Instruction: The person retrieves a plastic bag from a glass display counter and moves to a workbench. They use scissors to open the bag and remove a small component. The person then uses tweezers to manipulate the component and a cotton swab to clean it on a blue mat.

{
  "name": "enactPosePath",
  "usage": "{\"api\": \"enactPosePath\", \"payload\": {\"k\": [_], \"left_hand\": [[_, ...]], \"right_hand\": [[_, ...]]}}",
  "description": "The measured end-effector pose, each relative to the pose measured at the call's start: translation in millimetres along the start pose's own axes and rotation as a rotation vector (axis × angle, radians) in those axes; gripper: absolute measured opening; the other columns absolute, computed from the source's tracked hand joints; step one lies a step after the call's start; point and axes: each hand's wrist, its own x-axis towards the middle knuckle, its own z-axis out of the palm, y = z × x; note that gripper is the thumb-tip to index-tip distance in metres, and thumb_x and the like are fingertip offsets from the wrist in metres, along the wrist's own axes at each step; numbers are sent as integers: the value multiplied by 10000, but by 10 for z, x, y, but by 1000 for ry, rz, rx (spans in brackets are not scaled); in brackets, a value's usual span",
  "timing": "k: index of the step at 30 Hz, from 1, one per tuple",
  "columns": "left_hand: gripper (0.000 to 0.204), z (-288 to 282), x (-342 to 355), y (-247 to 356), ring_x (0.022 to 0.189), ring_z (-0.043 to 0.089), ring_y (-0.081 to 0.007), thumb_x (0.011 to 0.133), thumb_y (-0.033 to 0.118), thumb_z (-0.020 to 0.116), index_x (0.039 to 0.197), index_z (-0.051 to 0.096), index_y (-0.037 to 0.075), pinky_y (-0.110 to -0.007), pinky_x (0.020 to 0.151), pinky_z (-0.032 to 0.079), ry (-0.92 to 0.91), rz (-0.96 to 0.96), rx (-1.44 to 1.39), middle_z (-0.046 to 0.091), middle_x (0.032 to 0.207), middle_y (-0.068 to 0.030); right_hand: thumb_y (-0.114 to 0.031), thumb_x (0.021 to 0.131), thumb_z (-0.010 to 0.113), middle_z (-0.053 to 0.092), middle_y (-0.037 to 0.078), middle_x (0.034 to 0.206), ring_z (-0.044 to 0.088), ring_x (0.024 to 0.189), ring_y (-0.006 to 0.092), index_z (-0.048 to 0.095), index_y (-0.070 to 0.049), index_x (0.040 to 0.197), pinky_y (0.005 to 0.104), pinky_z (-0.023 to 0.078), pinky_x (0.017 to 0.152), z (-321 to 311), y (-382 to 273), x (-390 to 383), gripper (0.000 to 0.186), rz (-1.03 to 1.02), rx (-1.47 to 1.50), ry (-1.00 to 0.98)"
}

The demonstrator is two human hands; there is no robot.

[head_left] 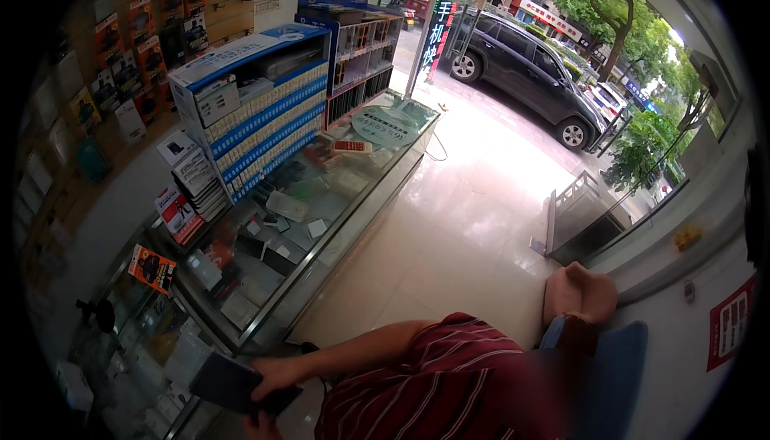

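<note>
A dark, flat, rectangular object [218, 381] is held low at the left, over the near edge of the glass counter; whether it is a tablet, a large phone or a case I cannot make out. My right hand [277, 374] grips it from above, thumb across its face, with the forearm reaching left out of a red striped sleeve [461, 352]. At the lower edge, my left hand [261, 425] has its fingertips closed at the object's near side; the rest of that hand is cut off. An orange packet [152, 269] lies on the counter beyond.
Small boxes and devices fill the glass counter [337, 235]. On it stand a blue-and-white rack [265, 119] and a display shelf [365, 51]. Packets hang on the left wall. A blue chair [630, 360] is at the right. Past the doorway, a dark car [529, 71] is parked.
</note>
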Motion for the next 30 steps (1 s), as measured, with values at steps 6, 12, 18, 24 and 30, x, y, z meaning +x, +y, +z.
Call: {"api": "enactPosePath", "payload": {"k": [6,12,18,24,30], "left_hand": [[326,-1090,-79,-627,990,603,-190,970,119,572,1243,555,-57,-343,849,492,234,-71,-370,633,1117,-110],[305,-2396,-450,-954,958,671,-180,955,205,639,1150,641,-29,-324,858,520,416,-211,-492,706,1042,-104],[431,-3282,-1296,-1980,1156,589,-148,996,242,623,1343,549,-3,-321,1002,473,913,23,-806,617,1301,-58],[573,-4938,-2305,-3061,1212,570,-172,1013,356,578,1442,458,-5,-336,1051,453,646,430,-1741,578,1364,-114],[553,-6362,-2835,-3387,1205,571,-159,962,268,678,1417,483,20,-339,1025,472,614,103,-1398,602,1321,-79]], "right_hand": [[-365,807,801,664,144,1143,622,1060,202,609,57,1208,339,507,903,1003,48,1206,613,265,-52,-66],[-273,878,750,716,134,1038,705,902,211,638,25,1201,341,572,822,2361,324,2359,454,316,-58,-531],[-118,905,686,672,121,1150,645,1062,223,604,18,1236,337,495,930,4505,756,2968,367,66,-404,-1100],[-84,701,677,635,43,1224,601,1156,241,641,-76,1221,483,410,1080,6756,1234,3631,521,-1336,-930,-1701],[-153,786,629,640,23,1227,592,1183,231,653,-87,1194,461,427,1064,8572,1578,4189,414,-1578,-751,-1991]]}}
